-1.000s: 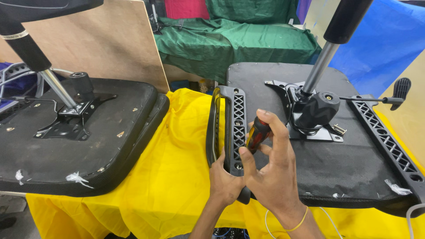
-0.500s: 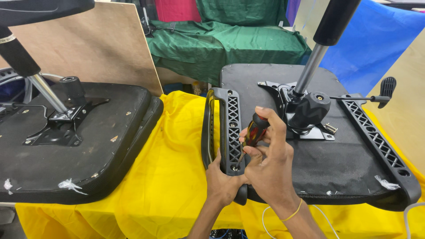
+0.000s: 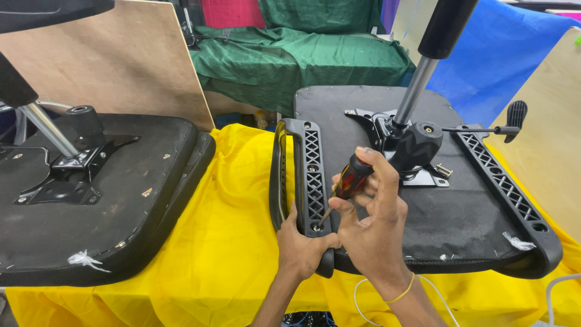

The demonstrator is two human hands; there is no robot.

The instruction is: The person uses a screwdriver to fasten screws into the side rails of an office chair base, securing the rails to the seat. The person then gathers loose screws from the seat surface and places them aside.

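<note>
A wide surface (image 3: 230, 260) draped in yellow cloth carries two office chair seats turned underside up, so their mounting plates and screw holes face the person. The seat on the left (image 3: 91, 206) lies apart, its metal plate and gas cylinder exposed and nobody touching it. The seat on the right (image 3: 436, 212) lies directly before the person, a chrome column (image 3: 417, 91) rising from its black mechanism, a lattice armrest bracket along its far edge (image 3: 502, 181) and a lever with a paddle end jutting out beside it. Behind both, a plywood board (image 3: 121, 60) leans upright, with green and blue cloths beyond.

Along the near left edge of the right seat sits a black armrest (image 3: 296, 175), its lattice base flat against the seat. The left hand (image 3: 302, 248) is clenched around the armrest's lower end, seemingly to steady it against the seat. The right hand (image 3: 375, 224) has its fingers (image 3: 369, 175) wrapped around the red-and-black handle of a screwdriver (image 3: 345, 188), tilted so the tip meets a screw hole near the bottom of the armrest base, just above the left thumb.
</note>
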